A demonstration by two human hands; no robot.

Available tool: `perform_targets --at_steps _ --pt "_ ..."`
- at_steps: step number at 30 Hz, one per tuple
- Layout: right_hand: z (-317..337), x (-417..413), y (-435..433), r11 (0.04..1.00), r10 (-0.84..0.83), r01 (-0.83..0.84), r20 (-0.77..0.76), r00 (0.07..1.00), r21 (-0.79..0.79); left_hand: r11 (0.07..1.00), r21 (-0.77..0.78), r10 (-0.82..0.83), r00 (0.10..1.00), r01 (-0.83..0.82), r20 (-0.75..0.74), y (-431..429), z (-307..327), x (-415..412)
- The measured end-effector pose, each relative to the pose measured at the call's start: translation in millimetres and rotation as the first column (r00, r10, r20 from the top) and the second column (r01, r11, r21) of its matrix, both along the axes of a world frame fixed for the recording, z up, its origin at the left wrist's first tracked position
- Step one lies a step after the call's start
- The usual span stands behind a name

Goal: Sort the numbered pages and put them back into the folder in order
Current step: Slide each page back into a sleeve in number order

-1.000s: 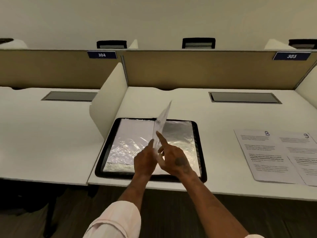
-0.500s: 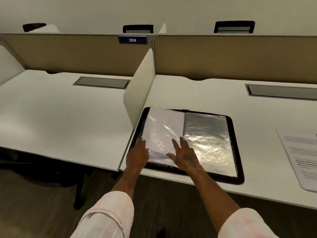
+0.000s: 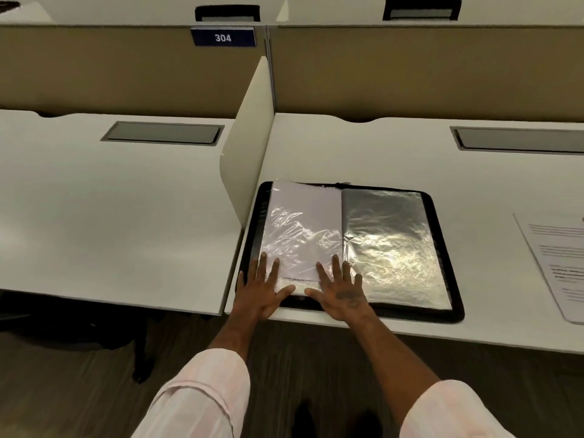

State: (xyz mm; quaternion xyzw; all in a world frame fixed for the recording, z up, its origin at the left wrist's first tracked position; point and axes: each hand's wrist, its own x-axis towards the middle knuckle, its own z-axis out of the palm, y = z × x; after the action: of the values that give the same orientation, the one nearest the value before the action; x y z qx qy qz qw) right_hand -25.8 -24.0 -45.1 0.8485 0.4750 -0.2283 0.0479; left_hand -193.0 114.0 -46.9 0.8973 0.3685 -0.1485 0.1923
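While left hand point(image 3: 259, 290) and right hand point(image 3: 343, 294) press flat, grip wide and empty, the white paper page point(image 3: 303, 203) sits high toward 12 o'clock in the black zip-edged folder point(image 3: 439, 235). The crinkled clear plastic sleeve point(image 3: 297, 284) may snag and crease it.

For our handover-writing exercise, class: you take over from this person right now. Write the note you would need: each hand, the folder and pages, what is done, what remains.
Left hand: open, flat on the near left corner of the folder.
Right hand: open, flat on its near edge by the spine.
Folder lies open on the desk; a white page is in the left sleeve; right sleeve looks empty.
Loose printed sheet at the desk's right edge, number unreadable.
Done: one page sleeved. Left: file the remaining pages in order.
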Motion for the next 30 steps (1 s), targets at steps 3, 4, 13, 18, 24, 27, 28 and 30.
perform_targets --at_steps 3,4,13,18,24,27,28,30 --pt "9.5 1.8 4.1 1.0 -0.016 0.016 -0.021 1.0 0.023 0.998 0.055 -0.026 0.998 0.023 0.064 4.2 7.8 3.0" --pt "13.3 2.9 4.9 0.999 -0.026 0.027 -0.017 1.0 0.046 0.995 0.097 -0.043 0.996 0.035 0.083 6.0 10.7 4.9" --pt "66.0 47.5 -21.5 0.939 -0.187 0.158 0.068 0.98 0.305 0.957 0.267 -0.164 0.972 0.115 0.17 -2.8 56.1 73.3" --pt "87.1 89.7 -75.5 0.898 -0.288 0.233 0.097 0.953 0.374 0.939 0.292 -0.251 0.943 0.182 0.22 -42.5 74.9 129.0" --pt "98.0 150.0 -168.2 0.874 -0.375 0.294 0.155 0.914 0.386 0.926 0.294 -0.321 0.904 0.236 0.284 -120.3 88.0 205.6" --pt "100.4 188.1 -219.0 0.868 -0.403 0.32 0.163 0.9 0.381 0.919 0.303 -0.339 0.895 0.25 0.29 -166.7 95.3 248.9" --pt "100.7 201.5 -237.4 0.862 -0.417 0.331 0.165 0.894 0.384 0.916 0.309 -0.345 0.894 0.255 0.286 -184.3 98.1 263.7" --pt "101.2 224.0 -269.5 0.857 -0.432 0.345 0.168 0.886 0.383 0.911 0.313 -0.362 0.887 0.27 0.288 -214.7 101.0 289.1"
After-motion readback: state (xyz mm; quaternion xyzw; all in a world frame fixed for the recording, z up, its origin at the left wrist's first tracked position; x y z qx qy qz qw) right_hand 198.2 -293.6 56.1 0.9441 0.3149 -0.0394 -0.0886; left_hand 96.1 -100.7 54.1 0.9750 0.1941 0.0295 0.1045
